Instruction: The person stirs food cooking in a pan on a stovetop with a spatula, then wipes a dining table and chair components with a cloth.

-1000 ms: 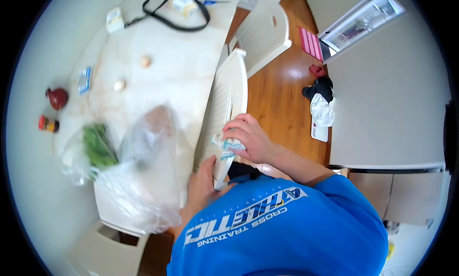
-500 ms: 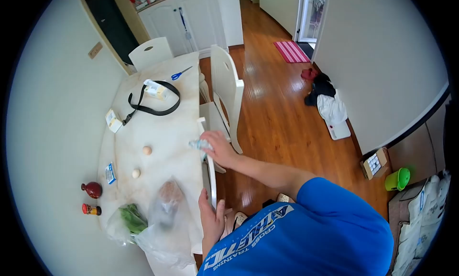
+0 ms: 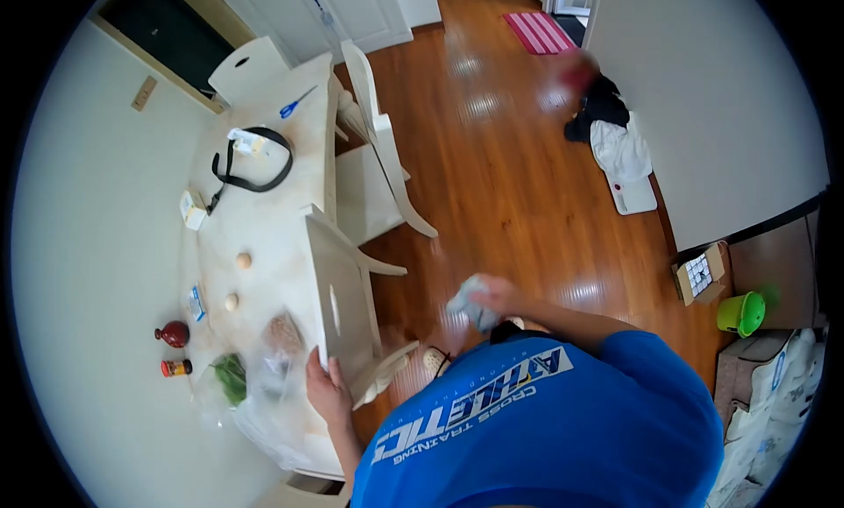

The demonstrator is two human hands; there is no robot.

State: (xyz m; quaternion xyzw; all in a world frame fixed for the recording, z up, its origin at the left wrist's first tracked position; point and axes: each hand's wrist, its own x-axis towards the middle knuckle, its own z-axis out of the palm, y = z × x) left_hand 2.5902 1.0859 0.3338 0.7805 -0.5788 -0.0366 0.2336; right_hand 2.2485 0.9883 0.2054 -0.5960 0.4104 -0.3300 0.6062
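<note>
My right hand (image 3: 497, 295) is closed around a crumpled pale cloth (image 3: 475, 306), held over the floor in front of my body. Beside the table, my left hand (image 3: 328, 391) grips the near end of a white chair's back (image 3: 338, 288), its thumb and fingers on either side of the edge. This chair stands against the long side of the white table (image 3: 264, 209). Nearest my left hand on the table lie a clear plastic bag (image 3: 268, 394) with something brownish in it and a bag of green leafy vegetables (image 3: 230, 378).
Two eggs (image 3: 243, 260), a black strap (image 3: 264, 188), small boxes (image 3: 192, 209) and blue scissors (image 3: 287, 110) lie on the table. A second chair (image 3: 365, 196) stands farther along. Clothes (image 3: 622, 149) and a white scale (image 3: 635, 196) lie by the right wall, near a green bin (image 3: 741, 314).
My right hand has drawn back from the table edge with the cloth and is now over the floor. The view has shifted right and downward. My left hand stays at the chair back.
</note>
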